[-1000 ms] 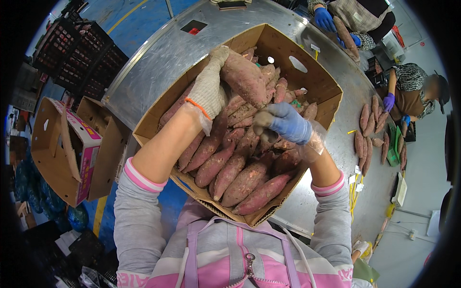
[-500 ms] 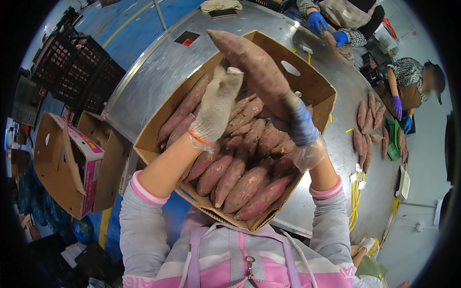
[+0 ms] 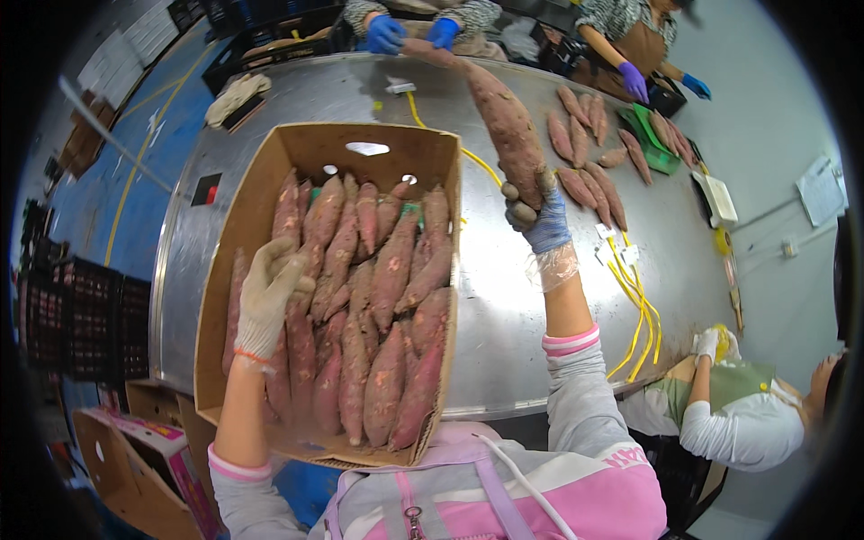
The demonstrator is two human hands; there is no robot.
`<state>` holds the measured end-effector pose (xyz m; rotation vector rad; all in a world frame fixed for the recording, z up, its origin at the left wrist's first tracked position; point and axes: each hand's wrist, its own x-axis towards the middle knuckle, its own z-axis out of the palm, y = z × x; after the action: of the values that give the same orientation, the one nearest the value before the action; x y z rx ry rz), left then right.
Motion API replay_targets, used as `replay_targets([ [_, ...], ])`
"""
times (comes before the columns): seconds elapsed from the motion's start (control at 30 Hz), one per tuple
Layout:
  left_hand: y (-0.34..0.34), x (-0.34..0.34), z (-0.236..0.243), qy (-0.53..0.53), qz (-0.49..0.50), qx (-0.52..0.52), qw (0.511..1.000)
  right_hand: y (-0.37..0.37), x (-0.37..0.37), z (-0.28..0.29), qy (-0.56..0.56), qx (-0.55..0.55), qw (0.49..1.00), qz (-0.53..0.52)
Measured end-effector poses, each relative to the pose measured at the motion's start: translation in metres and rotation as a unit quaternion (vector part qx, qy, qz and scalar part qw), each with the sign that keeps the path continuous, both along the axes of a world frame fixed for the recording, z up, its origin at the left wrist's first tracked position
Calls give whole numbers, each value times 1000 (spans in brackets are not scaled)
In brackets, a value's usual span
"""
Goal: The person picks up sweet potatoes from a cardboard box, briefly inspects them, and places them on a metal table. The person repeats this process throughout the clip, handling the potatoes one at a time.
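My right hand [image 3: 538,216], in a blue and grey glove with a clear plastic cuff, grips the lower end of a large sweet potato [image 3: 504,117] and holds it up over the table, right of the box. Its far tip overlaps in view with a sweet potato at a co-worker's blue-gloved hands [image 3: 387,34]. My left hand [image 3: 268,301], in a whitish knit glove, is over the left side of the cardboard box [image 3: 209,342], fingers loosely bent and apart, holding nothing. Rows of reddish sweet potatoes [image 3: 387,378] fill the box beneath it.
More sweet potatoes [image 3: 607,193] lie beside a green tray [image 3: 650,139] on the metal table [image 3: 486,360]. Yellow straps [image 3: 641,315] hang over its right part. A second co-worker's purple glove [image 3: 633,81] is at far right. Black crates [image 3: 90,315] and open cartons [image 3: 135,468] stand left.
My right hand has carried the large sweet potato from over the box to the right, over the table. My left hand has come away from beside it, down over the box's left side. The view has turned.
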<state>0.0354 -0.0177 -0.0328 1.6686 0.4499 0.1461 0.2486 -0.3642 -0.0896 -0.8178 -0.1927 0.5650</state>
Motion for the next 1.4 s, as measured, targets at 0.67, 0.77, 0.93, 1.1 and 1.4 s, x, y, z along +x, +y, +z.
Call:
replay_targets([
  [0.67,19,4,-51,99,-22,-11,995,-166,90,-161,352,68,922,-147],
  [0.77,14,10,-38,101,-19,-2,995,-179,114,-170,372,101,892,-237],
  [0.93,25,7,-31,45,-13,28,999,-126,114,-173,174,140,846,-484],
  [1.1,38,10,-11,-74,104,-2,992,-85,82,-149,101,-22,948,-300],
  [1.4,51,-6,11,-211,223,-62,950,202,-97,92,-479,-389,733,286],
])
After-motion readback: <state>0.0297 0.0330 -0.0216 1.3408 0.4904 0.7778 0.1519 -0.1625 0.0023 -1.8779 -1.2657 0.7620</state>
